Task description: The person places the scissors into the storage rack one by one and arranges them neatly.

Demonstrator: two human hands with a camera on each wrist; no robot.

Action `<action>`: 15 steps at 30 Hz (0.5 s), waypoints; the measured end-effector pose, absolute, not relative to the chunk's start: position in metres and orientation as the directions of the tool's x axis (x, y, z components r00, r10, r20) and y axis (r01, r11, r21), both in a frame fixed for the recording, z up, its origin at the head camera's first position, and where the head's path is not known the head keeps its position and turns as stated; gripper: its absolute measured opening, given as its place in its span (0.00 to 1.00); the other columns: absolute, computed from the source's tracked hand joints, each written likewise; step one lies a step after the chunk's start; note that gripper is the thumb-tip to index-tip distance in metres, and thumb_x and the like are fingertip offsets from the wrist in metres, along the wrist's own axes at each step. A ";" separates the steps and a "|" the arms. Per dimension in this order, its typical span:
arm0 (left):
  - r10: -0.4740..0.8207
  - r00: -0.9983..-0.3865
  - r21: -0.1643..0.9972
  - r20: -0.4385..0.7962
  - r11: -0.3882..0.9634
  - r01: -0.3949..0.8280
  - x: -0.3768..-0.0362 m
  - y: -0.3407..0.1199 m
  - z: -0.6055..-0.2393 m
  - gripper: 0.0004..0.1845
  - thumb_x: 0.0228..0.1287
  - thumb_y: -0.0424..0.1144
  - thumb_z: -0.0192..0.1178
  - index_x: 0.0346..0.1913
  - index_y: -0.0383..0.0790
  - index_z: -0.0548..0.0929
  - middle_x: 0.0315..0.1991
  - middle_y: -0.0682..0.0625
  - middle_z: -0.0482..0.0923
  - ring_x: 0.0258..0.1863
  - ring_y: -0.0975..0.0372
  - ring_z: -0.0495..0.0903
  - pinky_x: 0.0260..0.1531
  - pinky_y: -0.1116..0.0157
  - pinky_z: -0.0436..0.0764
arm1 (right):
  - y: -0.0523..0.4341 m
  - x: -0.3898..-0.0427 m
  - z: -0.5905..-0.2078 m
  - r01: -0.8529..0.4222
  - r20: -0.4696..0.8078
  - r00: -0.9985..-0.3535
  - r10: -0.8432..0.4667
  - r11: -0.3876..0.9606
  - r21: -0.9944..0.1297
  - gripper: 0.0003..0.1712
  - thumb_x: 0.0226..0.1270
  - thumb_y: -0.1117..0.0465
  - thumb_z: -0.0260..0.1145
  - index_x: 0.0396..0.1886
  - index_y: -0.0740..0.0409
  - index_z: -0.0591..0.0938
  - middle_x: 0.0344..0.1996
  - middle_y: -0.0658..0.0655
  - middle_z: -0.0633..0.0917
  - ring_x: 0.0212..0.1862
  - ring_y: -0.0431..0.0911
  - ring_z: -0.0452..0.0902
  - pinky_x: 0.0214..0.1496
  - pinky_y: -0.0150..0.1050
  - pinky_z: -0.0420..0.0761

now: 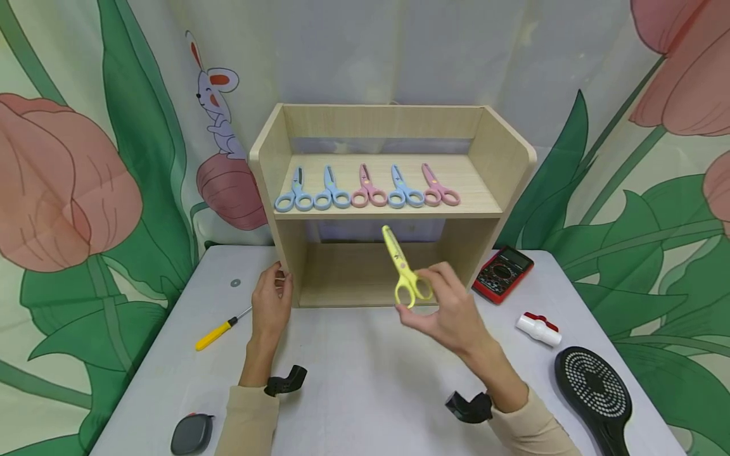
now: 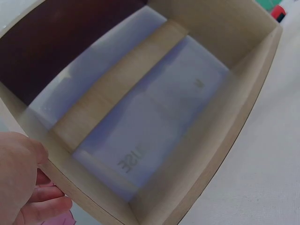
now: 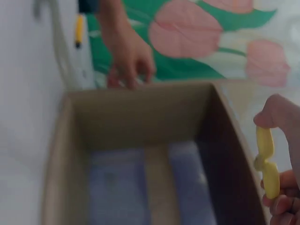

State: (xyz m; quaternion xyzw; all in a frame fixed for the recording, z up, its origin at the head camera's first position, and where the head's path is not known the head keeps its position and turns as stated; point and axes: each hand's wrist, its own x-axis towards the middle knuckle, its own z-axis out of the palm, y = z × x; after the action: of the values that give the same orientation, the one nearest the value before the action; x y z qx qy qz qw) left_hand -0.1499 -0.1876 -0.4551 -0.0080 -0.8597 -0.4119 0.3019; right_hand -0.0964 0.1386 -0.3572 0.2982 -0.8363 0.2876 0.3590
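Note:
In the head view my right hand (image 1: 447, 310) pinches yellow scissors (image 1: 403, 266) by the handle loops, blades pointing up, in front of the lower compartment of a wooden shelf (image 1: 393, 120). The right wrist view shows the yellow scissors (image 3: 265, 161) edge-on between thumb and fingers. My left hand (image 1: 272, 301) holds the front edge of the shelf's left side panel, its thumb at the edge and its fingers curled on the outer side. On the upper board several scissors lie in a row: blue scissors (image 1: 336, 197) and pink scissors (image 1: 368, 195), their blades toward the back.
Left of the shelf lie a yellow-handled screwdriver (image 1: 217, 334), a small grey disc (image 1: 236, 283) and a dark tape measure (image 1: 192, 434). On the right are a red-and-black multimeter (image 1: 502, 273), a white valve with red handle (image 1: 539, 329) and a black shower head (image 1: 593, 386).

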 end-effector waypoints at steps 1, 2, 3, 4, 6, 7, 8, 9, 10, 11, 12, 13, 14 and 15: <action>-0.237 -0.815 0.704 0.528 0.660 0.264 -0.150 -0.187 -0.455 0.20 0.73 0.37 0.58 0.63 0.32 0.73 0.49 0.36 0.78 0.44 0.48 0.84 0.43 0.53 0.89 | 0.146 -0.099 -0.349 -0.676 0.783 -0.567 -0.256 0.688 -0.265 0.28 0.43 0.51 0.78 0.41 0.66 0.84 0.37 0.58 0.79 0.33 0.44 0.74 0.30 0.34 0.77; -0.240 -0.816 0.705 0.527 0.658 0.262 -0.149 -0.187 -0.455 0.20 0.73 0.36 0.59 0.63 0.32 0.74 0.49 0.36 0.78 0.44 0.48 0.84 0.43 0.53 0.89 | 0.153 -0.102 -0.341 -0.641 0.790 -0.573 -0.217 0.720 -0.267 0.29 0.44 0.51 0.77 0.41 0.67 0.83 0.36 0.60 0.79 0.33 0.45 0.74 0.29 0.36 0.77; -0.242 -0.816 0.707 0.525 0.658 0.260 -0.149 -0.187 -0.454 0.20 0.73 0.36 0.58 0.63 0.32 0.73 0.49 0.36 0.78 0.44 0.48 0.84 0.43 0.52 0.89 | 0.159 -0.105 -0.333 -0.602 0.793 -0.583 -0.179 0.750 -0.274 0.29 0.45 0.51 0.77 0.41 0.68 0.83 0.36 0.61 0.79 0.33 0.47 0.74 0.29 0.37 0.76; -0.244 -0.816 0.708 0.525 0.657 0.259 -0.149 -0.187 -0.454 0.21 0.73 0.36 0.58 0.64 0.31 0.73 0.49 0.36 0.78 0.44 0.48 0.84 0.43 0.52 0.89 | 0.165 -0.108 -0.326 -0.562 0.792 -0.595 -0.140 0.777 -0.285 0.29 0.46 0.51 0.76 0.41 0.70 0.83 0.36 0.63 0.79 0.33 0.49 0.74 0.29 0.39 0.76; -0.245 -0.813 0.705 0.528 0.661 0.258 -0.148 -0.187 -0.454 0.21 0.73 0.36 0.58 0.64 0.31 0.73 0.49 0.36 0.78 0.44 0.48 0.84 0.43 0.51 0.89 | 0.176 -0.114 -0.315 -0.478 0.775 -0.628 -0.074 0.822 -0.310 0.31 0.48 0.49 0.76 0.43 0.72 0.83 0.38 0.65 0.78 0.35 0.52 0.74 0.31 0.43 0.78; -0.245 -0.811 0.703 0.531 0.662 0.260 -0.148 -0.188 -0.454 0.21 0.73 0.36 0.59 0.64 0.31 0.73 0.49 0.35 0.78 0.44 0.47 0.84 0.43 0.51 0.89 | 0.181 -0.117 -0.310 -0.441 0.763 -0.645 -0.042 0.835 -0.327 0.32 0.49 0.49 0.76 0.43 0.73 0.83 0.38 0.66 0.78 0.37 0.54 0.75 0.32 0.47 0.80; -0.244 -0.810 0.700 0.533 0.664 0.261 -0.148 -0.187 -0.455 0.21 0.73 0.36 0.59 0.64 0.31 0.73 0.49 0.35 0.79 0.44 0.47 0.85 0.43 0.51 0.89 | 0.184 -0.120 -0.305 -0.408 0.748 -0.664 -0.013 0.844 -0.348 0.33 0.50 0.48 0.75 0.45 0.74 0.82 0.40 0.67 0.78 0.38 0.56 0.75 0.35 0.50 0.82; -0.243 -0.807 0.698 0.538 0.665 0.265 -0.148 -0.187 -0.455 0.21 0.73 0.36 0.59 0.64 0.31 0.73 0.49 0.35 0.79 0.44 0.47 0.85 0.42 0.51 0.89 | 0.187 -0.122 -0.300 -0.380 0.734 -0.679 0.013 0.850 -0.366 0.34 0.51 0.48 0.74 0.46 0.74 0.82 0.40 0.68 0.77 0.40 0.57 0.75 0.37 0.53 0.84; -0.243 -0.804 0.695 0.543 0.667 0.268 -0.148 -0.188 -0.455 0.21 0.73 0.36 0.59 0.63 0.30 0.74 0.49 0.35 0.79 0.43 0.47 0.85 0.42 0.51 0.89 | 0.190 -0.125 -0.297 -0.353 0.723 -0.690 0.037 0.855 -0.380 0.34 0.52 0.48 0.73 0.47 0.75 0.82 0.41 0.68 0.77 0.41 0.58 0.74 0.39 0.55 0.84; -0.242 -0.802 0.694 0.546 0.667 0.271 -0.148 -0.187 -0.455 0.21 0.73 0.36 0.59 0.63 0.30 0.74 0.49 0.35 0.79 0.43 0.47 0.85 0.42 0.51 0.89 | 0.192 -0.127 -0.293 -0.326 0.710 -0.702 0.057 0.860 -0.392 0.35 0.54 0.47 0.72 0.49 0.75 0.82 0.42 0.69 0.77 0.42 0.58 0.74 0.41 0.57 0.85; -0.242 -0.801 0.692 0.548 0.668 0.272 -0.148 -0.187 -0.456 0.21 0.72 0.36 0.59 0.63 0.30 0.74 0.49 0.35 0.79 0.43 0.47 0.85 0.42 0.51 0.89 | 0.194 -0.129 -0.289 -0.303 0.696 -0.714 0.074 0.864 -0.402 0.35 0.55 0.47 0.71 0.50 0.75 0.81 0.43 0.69 0.76 0.43 0.59 0.74 0.43 0.59 0.85; -0.242 -0.800 0.694 0.549 0.666 0.274 -0.149 -0.187 -0.456 0.21 0.72 0.36 0.60 0.63 0.30 0.74 0.48 0.35 0.79 0.43 0.47 0.85 0.42 0.51 0.89 | 0.195 -0.131 -0.287 -0.281 0.681 -0.726 0.090 0.866 -0.414 0.36 0.56 0.46 0.70 0.52 0.74 0.81 0.44 0.69 0.76 0.43 0.59 0.74 0.44 0.60 0.85; -0.242 -0.801 0.695 0.548 0.664 0.275 -0.149 -0.187 -0.456 0.21 0.72 0.36 0.60 0.63 0.30 0.74 0.48 0.35 0.79 0.43 0.47 0.85 0.42 0.51 0.89 | 0.196 -0.133 -0.284 -0.260 0.665 -0.739 0.103 0.868 -0.424 0.37 0.56 0.46 0.69 0.53 0.74 0.81 0.45 0.69 0.76 0.44 0.60 0.73 0.45 0.60 0.85; -0.242 -0.802 0.696 0.547 0.663 0.275 -0.149 -0.186 -0.456 0.21 0.72 0.36 0.60 0.63 0.29 0.74 0.48 0.35 0.79 0.43 0.47 0.85 0.42 0.51 0.89 | 0.197 -0.135 -0.282 -0.242 0.651 -0.751 0.113 0.870 -0.430 0.38 0.57 0.45 0.69 0.55 0.74 0.80 0.46 0.69 0.75 0.45 0.60 0.73 0.46 0.60 0.85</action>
State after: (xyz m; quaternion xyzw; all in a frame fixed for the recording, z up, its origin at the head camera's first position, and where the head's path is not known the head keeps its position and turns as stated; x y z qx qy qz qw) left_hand -0.1488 -0.1863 -0.4558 -0.0097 -0.8558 -0.4103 0.3148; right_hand -0.1349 0.1966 -0.2819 0.0357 -0.9008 0.2528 0.3513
